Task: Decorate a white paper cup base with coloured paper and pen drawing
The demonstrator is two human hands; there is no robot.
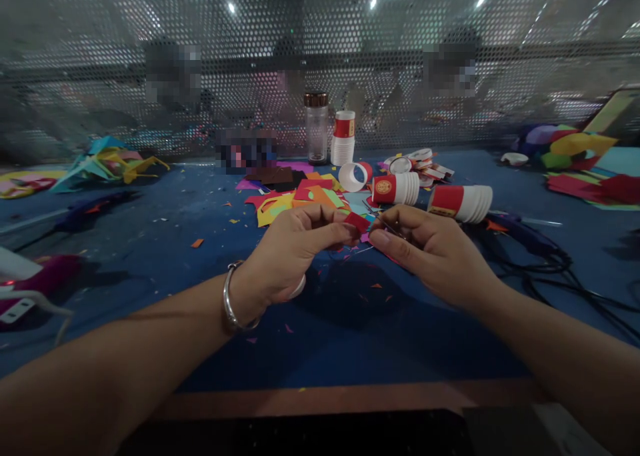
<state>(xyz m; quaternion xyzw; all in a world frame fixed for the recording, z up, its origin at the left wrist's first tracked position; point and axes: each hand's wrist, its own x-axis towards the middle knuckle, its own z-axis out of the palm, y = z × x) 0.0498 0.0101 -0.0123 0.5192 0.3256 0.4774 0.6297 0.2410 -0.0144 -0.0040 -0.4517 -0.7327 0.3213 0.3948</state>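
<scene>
Near the middle of the view, my left hand [300, 243], with a silver bangle on the wrist, pinches a small piece of red paper [357, 223] between thumb and index finger. My right hand [425, 246] is closed close beside it, its fingertips almost touching the paper. Thin dark lines, like a slim tool [384, 223], show at those fingertips; its kind is not clear. A white rounded edge [299, 288] peeks out below my left palm. Past both hands lies a pile of coloured paper sheets [275, 206] in yellow, red, orange and brown.
Stacked paper cups [460, 203] lie on their side; another stack [343, 143] stands by a clear bottle [317, 129]. Glue guns [525, 233] [93, 209], a power strip [30, 289] and cables flank the blue table [200, 349]. A perforated metal screen [225, 96] rises behind.
</scene>
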